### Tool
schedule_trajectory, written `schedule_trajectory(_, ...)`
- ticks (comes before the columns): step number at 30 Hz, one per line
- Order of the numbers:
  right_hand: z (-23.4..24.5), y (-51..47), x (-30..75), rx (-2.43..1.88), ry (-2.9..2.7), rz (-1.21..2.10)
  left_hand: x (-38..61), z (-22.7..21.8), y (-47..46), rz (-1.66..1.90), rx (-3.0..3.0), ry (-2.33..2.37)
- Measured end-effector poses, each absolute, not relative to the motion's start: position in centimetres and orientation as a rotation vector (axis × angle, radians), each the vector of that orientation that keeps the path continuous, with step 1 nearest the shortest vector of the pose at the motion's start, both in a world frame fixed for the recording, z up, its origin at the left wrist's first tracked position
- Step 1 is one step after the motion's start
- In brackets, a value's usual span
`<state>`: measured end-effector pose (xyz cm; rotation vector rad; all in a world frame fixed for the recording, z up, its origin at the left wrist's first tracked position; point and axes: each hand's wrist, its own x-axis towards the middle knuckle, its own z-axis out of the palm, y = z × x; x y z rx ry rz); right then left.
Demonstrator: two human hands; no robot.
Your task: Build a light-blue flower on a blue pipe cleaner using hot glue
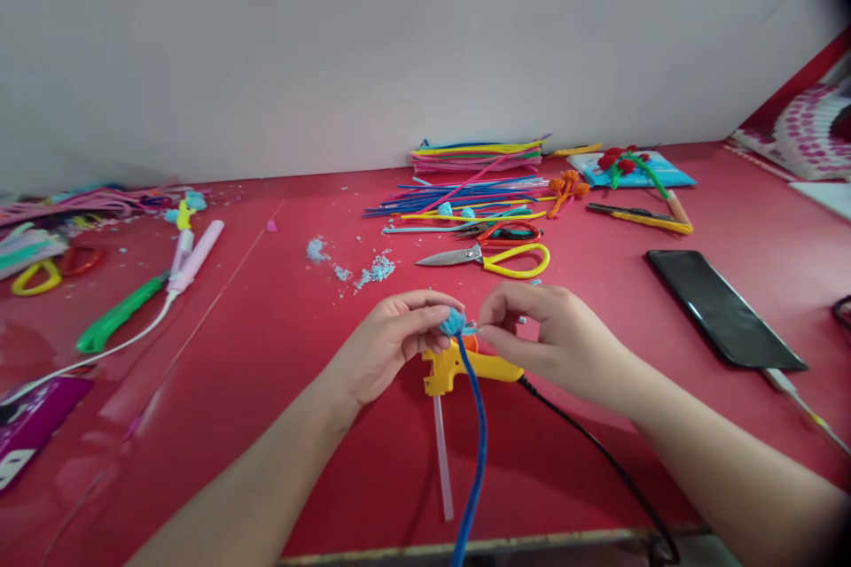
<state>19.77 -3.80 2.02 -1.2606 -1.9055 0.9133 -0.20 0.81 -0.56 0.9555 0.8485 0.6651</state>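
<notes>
My left hand (405, 337) pinches a fuzzy light-blue ball (453, 322) between thumb and fingers. From the ball a dark-blue pipe cleaner (477, 443) hangs down past the table's front edge. My right hand (545, 328) is just right of the ball, thumb and forefinger pressed together. Whether anything small sits in that pinch is hard to make out. Under both hands lies a yellow hot glue gun (490, 367), with a clear glue stick (443, 461) sticking out toward me. Beyond the hands rest yellow-handled scissors (515, 260).
Light-blue fluff clippings (376, 270) are scattered ahead of my left hand. Behind the scissors lie pliers (509, 234) and bundled pipe cleaners (479, 158). A phone (722, 306) lies at right. At left are a green cutter (123, 314) and a pink corded tool (196, 257).
</notes>
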Motion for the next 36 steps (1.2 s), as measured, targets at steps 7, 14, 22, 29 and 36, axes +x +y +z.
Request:
schedule_trajectory(7,1.9,-3.8,20.0,-1.245,-2.05,0.863,-0.1,-0.7,0.7,0.655,0.97,0.845)
schedule_trajectory(14,1.7,-3.9,19.8,-1.249,-2.095,0.716,-0.2,-0.8,0.6,0.638,1.036,0.883)
schedule_trajectory(22,1.4,-3.8,19.5,-1.262,-2.115,0.657,0.1,-0.5,0.2,0.643,1.052,0.908)
schedule_trajectory(29,1.0,-3.9,19.4,-1.193,-2.194,0.456,0.1,-0.2,0.1,0.66,1.073,0.934)
schedule_trajectory(36,1.1,-3.9,19.3,-1.116,-2.269,0.163,0.1,0.2,-0.2,0.708,1.105,0.905)
